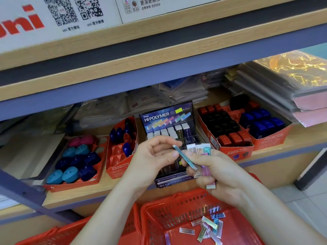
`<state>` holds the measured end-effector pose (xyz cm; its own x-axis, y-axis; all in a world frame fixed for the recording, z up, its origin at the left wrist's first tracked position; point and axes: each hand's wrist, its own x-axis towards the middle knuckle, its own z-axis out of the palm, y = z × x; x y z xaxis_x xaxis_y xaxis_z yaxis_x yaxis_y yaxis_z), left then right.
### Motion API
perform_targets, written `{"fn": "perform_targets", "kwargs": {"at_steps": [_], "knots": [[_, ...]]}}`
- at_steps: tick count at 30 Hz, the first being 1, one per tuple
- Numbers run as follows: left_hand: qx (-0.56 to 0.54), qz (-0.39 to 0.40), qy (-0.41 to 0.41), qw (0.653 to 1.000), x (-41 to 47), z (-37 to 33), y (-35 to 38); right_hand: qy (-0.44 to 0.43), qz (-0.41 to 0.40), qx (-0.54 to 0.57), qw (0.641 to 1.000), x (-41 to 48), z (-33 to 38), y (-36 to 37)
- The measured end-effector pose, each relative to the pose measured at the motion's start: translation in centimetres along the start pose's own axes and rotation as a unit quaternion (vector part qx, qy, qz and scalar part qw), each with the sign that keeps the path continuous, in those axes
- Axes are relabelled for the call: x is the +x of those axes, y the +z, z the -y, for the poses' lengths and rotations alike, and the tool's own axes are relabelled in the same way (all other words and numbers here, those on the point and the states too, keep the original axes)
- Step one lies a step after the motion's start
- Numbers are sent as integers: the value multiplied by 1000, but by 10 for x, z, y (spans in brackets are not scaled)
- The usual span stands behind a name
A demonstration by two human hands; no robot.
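Slim erasers (207,227) litter the red basket (168,216) (display box (166,115) behind); left hand (152,160) pinches one, right hand (217,170) grips several.

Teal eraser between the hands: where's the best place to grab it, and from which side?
By its top end, from the left. The teal eraser is a long thin stick, tilted, and only that end pokes free; its lower end lies against the right hand, which holds a bunch of erasers. The left hand pinches it there between finger and thumb.
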<state>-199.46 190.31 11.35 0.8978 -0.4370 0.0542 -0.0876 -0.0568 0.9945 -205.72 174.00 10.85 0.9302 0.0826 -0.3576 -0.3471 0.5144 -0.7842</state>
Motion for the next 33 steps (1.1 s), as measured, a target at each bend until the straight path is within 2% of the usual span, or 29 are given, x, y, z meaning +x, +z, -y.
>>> {"fn": "perform_targets", "kwargs": {"at_steps": [2, 5, 7, 9, 15, 19, 23, 29, 33], "knots": [[-11, -8, -5, 1000, -1, -1, -3, 20, 13, 3, 1000, 0, -1, 1], [10, -94, -6, 996, 3, -8, -7, 20, -48, 26, 998, 5, -2, -1], [64, -155, 12, 986, 10, -15, -11, 3, -91, 86, 992, 8, 1, -3], [146, -182, 46, 971, 20, -19, -14, -14, -124, 126, 984, 8, 6, -7], [364, -130, 102, 917, 44, -11, -4, -35, -162, 116, 979, 5, 11, -10], [475, -97, 177, 857, 51, 1, -1, -46, -160, 103, 981, 1, 12, -11], [520, -71, 221, 822, 56, 10, 2, -56, -156, 86, 982, 0, 12, -11], [558, -52, 235, 794, 64, 18, 4, -64, -142, 48, 987, 0, 12, -9], [579, -37, 213, 786, 67, 23, 4, -50, -146, 37, 987, 1, 11, -8]]}}
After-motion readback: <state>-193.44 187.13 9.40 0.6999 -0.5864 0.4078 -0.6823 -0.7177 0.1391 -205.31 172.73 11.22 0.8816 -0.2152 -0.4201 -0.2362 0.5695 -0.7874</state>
